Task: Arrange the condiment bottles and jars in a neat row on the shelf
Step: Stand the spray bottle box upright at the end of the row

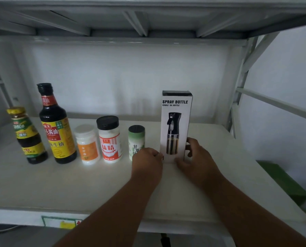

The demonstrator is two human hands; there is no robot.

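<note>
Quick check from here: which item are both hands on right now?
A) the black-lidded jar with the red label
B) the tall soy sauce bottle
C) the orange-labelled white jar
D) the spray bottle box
D: the left hand and right hand flank the base of the upright spray bottle box at the row's right end.

Head view: close, facing forward, slightly down onto shelf (95, 184).

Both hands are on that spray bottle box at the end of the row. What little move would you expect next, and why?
Probably a small nudge of the spray bottle box leftward, toward the green-labelled jar. The left hand and right hand grip its lower sides, it stands upright, and the gap beside that jar looks wider than the gaps between the other containers, so closing it would even the row.
</note>
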